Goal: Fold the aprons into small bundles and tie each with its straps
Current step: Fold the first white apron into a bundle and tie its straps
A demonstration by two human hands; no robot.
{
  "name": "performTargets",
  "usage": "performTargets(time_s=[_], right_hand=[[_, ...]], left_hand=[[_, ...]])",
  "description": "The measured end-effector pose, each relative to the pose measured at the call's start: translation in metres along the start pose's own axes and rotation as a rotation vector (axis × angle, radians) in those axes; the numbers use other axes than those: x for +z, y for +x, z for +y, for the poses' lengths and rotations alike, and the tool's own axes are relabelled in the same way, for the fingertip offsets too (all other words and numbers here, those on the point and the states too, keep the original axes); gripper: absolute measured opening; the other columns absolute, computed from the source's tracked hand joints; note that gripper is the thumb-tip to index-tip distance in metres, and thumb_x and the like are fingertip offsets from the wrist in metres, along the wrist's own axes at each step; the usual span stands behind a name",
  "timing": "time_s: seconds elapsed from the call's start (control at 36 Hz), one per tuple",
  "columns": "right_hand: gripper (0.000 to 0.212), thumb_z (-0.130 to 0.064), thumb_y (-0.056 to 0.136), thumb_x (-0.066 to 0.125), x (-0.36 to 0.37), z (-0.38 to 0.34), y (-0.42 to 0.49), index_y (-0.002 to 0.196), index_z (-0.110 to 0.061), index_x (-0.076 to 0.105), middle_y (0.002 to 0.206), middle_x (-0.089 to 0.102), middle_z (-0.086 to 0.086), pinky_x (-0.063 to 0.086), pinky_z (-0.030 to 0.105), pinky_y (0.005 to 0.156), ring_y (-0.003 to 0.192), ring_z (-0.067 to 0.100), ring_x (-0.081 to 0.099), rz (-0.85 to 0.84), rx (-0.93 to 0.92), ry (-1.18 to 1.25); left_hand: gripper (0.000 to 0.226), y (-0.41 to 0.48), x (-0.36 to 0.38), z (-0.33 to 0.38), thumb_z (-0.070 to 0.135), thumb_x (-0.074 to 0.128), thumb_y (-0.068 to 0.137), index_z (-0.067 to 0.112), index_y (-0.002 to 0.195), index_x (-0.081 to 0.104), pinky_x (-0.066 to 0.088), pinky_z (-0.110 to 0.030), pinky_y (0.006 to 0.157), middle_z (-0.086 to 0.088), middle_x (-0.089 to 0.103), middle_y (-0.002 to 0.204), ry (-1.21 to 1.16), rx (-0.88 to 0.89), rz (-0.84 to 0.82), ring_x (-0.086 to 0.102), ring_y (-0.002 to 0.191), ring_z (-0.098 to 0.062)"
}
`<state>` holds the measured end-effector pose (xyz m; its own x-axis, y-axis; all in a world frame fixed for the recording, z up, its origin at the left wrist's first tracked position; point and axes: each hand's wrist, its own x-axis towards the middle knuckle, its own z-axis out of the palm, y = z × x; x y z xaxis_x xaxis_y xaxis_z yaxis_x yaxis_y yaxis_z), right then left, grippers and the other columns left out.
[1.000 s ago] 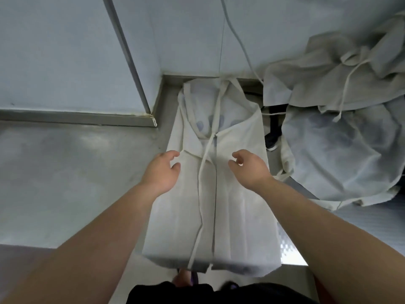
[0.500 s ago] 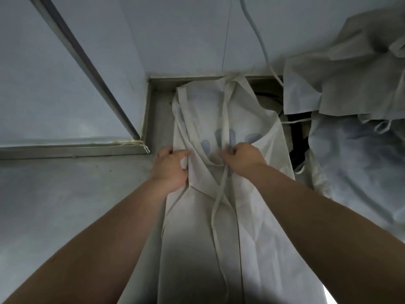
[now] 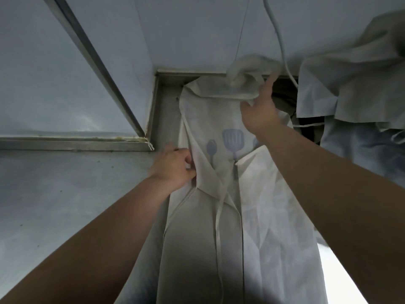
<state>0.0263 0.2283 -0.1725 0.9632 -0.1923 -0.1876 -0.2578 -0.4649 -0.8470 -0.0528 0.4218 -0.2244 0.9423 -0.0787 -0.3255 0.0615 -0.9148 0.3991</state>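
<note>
White non-woven apron point(image 3: 269, 227) lies lengthwise on the steel counter point(image 3: 65, 205), running from your body toward the back corner; both long sides are folded in and meet near the middle, and the lower end leaves the frame at the bottom. One thin strap point(image 3: 218, 229) trails down the centre of the folded panel. Your left hand point(image 3: 173, 170) sits at the apron's left edge, about halfway up: fingers curled in, pinching the folded edge of the cloth against the thumb. Beyond it the bib point(image 3: 210, 119) shows a pale blue spoon print point(image 3: 211, 148) and a spatula print point(image 3: 232, 139) between the two folded flaps; a third print is partly covered by your right forearm point(image 3: 328, 183). Your right hand point(image 3: 258, 115) is farther off, at the top of the bib: thumb and fingers clamp the upper hem, forefinger lying out along it. Cloth bunched above that hand is raised off the counter and blurred; whether the neck loop is in the grasp, cannot tell. To the right of the bib, a loose heap of further aprons point(image 3: 355, 91) rests against the wall point(image 3: 186, 29), straps hanging from it. A pale cable point(image 3: 282, 47) runs down the wall to the heap's left edge. Metal trim point(image 3: 92, 58) crosses the wall at far left.
</note>
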Motion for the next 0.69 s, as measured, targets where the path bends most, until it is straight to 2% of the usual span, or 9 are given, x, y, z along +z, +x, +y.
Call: performTargets(time_s=[0.06,0.11,0.19,0.25,0.31,0.39,0.47,0.56,0.69], right_hand=[[0.057,-0.009,0.096,0.044,-0.001,0.015,-0.008,0.148,-0.015,0.022,0.132,0.049,0.015,0.041,0.035,0.102,0.118,0.027,0.051,-0.038,0.062,-0.135],[0.038,-0.011,0.094,0.047,-0.001,0.027,-0.025,0.132,-0.007,0.048,0.110,0.059,0.015,0.045,0.032,0.090,0.098,0.026,0.057,-0.094,0.099,-0.200],[0.025,-0.012,0.093,0.050,0.004,0.040,-0.052,0.107,0.004,0.063,0.105,0.065,0.018,0.043,0.025,0.077,0.091,0.026,0.060,-0.231,0.072,-0.319],[0.023,-0.018,0.092,0.053,0.006,0.048,-0.066,0.106,-0.004,0.064,0.106,0.066,0.011,0.040,0.021,0.077,0.098,0.024,0.060,-0.293,0.060,-0.368],[0.024,-0.024,0.092,0.055,0.006,0.054,-0.073,0.111,-0.011,0.062,0.108,0.064,0.005,0.037,0.018,0.077,0.100,0.019,0.058,-0.321,0.059,-0.349],[0.031,-0.029,0.090,0.060,0.003,0.055,-0.078,0.119,-0.018,0.057,0.103,0.062,0.000,0.039,0.019,0.078,0.093,0.013,0.056,-0.365,0.118,-0.159],[0.050,-0.019,0.083,0.068,0.002,0.054,-0.085,0.130,-0.018,0.050,0.101,0.062,-0.002,0.044,0.021,0.086,0.095,0.012,0.058,-0.471,0.106,-0.036],[0.073,-0.021,0.079,0.073,0.004,0.058,-0.090,0.141,-0.022,0.034,0.103,0.056,-0.004,0.041,0.020,0.085,0.102,0.014,0.057,-0.545,0.040,-0.159],[0.102,-0.042,0.068,0.080,0.020,0.066,-0.094,0.147,-0.025,0.019,0.129,0.047,0.009,0.041,0.033,0.099,0.119,0.026,0.049,-0.473,-0.110,-0.433]], left_hand=[[0.021,-0.001,0.002,0.003,0.023,0.066,0.078,0.017,0.098,0.064,0.047,-0.029,0.079,-0.005,0.060,0.104,-0.028,0.043,-0.111,0.059,0.098,-0.023],[0.014,-0.004,0.005,0.008,0.022,0.062,0.082,0.015,0.094,0.064,0.048,-0.028,0.076,-0.004,0.065,0.098,-0.062,0.050,-0.148,0.061,0.094,-0.023],[0.017,-0.003,0.007,0.014,0.021,0.058,0.087,0.022,0.071,0.055,0.040,-0.023,0.062,0.003,0.060,0.080,-0.237,0.029,-0.097,0.057,0.081,-0.016],[0.025,-0.002,0.007,0.020,0.016,0.055,0.090,0.022,0.066,0.052,0.038,-0.018,0.057,0.006,0.057,0.071,-0.413,0.021,-0.095,0.054,0.072,-0.014],[0.020,-0.001,0.006,0.025,0.016,0.052,0.092,0.016,0.074,0.061,0.044,-0.026,0.068,-0.002,0.064,0.077,-0.521,0.022,-0.128,0.057,0.075,-0.016],[0.024,0.002,0.007,0.033,0.024,0.049,0.096,0.014,0.077,0.061,0.042,-0.029,0.073,-0.006,0.063,0.082,-0.478,0.039,-0.196,0.055,0.078,-0.017],[0.023,0.004,0.006,0.040,0.019,0.047,0.096,0.007,0.084,0.062,0.040,-0.028,0.071,-0.010,0.061,0.083,-0.482,0.038,-0.265,0.052,0.077,-0.015],[0.027,0.002,0.006,0.042,0.003,0.045,0.092,0.016,0.095,0.069,0.048,-0.025,0.083,-0.005,0.070,0.100,-0.626,-0.009,-0.328,0.061,0.088,-0.014],[0.036,-0.002,0.007,0.038,-0.005,0.045,0.092,0.019,0.112,0.063,0.047,-0.008,0.075,0.000,0.067,0.103,-0.754,-0.045,-0.382,0.063,0.087,-0.005]])
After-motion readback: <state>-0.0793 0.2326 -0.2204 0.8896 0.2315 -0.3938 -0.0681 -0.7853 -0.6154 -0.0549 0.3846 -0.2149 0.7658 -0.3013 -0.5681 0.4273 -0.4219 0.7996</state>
